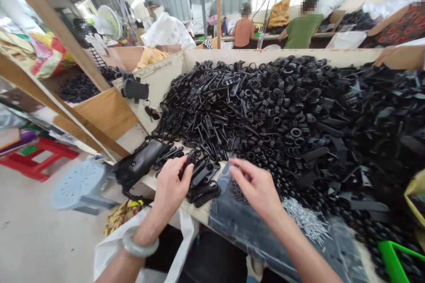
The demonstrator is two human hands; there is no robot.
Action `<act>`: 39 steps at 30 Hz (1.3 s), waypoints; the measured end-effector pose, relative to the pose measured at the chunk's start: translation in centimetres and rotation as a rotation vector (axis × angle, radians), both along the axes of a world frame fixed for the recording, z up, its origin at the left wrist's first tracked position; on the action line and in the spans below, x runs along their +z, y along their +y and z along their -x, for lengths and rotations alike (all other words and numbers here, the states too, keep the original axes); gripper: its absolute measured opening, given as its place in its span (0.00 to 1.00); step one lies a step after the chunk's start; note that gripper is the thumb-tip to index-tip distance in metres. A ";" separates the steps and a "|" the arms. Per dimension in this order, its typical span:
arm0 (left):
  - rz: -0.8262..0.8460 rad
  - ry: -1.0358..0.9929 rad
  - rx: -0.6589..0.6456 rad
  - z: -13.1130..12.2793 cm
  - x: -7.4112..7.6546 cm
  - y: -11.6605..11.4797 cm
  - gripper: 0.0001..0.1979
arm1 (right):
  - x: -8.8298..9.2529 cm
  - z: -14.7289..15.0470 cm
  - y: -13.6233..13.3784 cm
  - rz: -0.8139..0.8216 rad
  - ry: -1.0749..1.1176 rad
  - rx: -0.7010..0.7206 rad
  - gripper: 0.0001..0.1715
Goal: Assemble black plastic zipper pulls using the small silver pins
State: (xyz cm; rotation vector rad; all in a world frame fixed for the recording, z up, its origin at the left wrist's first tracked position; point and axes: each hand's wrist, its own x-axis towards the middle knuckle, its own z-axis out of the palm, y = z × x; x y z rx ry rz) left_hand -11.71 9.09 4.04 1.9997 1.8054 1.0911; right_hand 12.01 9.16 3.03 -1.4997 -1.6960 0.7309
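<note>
My left hand (173, 179) is closed round a black plastic part (191, 157) with a rounded end, above a small group of similar long black parts (206, 172) at the table's near edge. To its right, my right hand (255, 183) hangs over the dark mat (229, 210), its fingers curled towards the thumb. Whether anything small sits between those fingertips I cannot make out. Beneath the right hand lie small dark pieces (239, 192), partly covered by it. Silvery metal pins (307, 221) form a pile on the mat beside my right forearm.
A large heap of black plastic parts (252, 101) fills the walled table. A black mesh pouch (142, 162) lies left of my left hand. A green bin (393, 258) stands front right, a grey-blue stool (81, 183) at left. Several people sit beyond the far wall.
</note>
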 end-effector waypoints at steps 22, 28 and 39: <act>-0.231 0.516 -0.389 -8.6 -1.4 4.3 0.25 | 0.5 -2.9 5.2 0.064 0.003 -0.232 0.09; -0.046 0.297 -0.850 -10.6 -0.8 2.4 0.13 | -0.2 -7.5 -3.3 0.092 0.120 -0.281 0.23; 1.020 -0.879 -0.502 -14.0 -3.1 -3.7 0.20 | -3.6 -14.9 -5.4 -0.025 -0.214 -0.700 0.29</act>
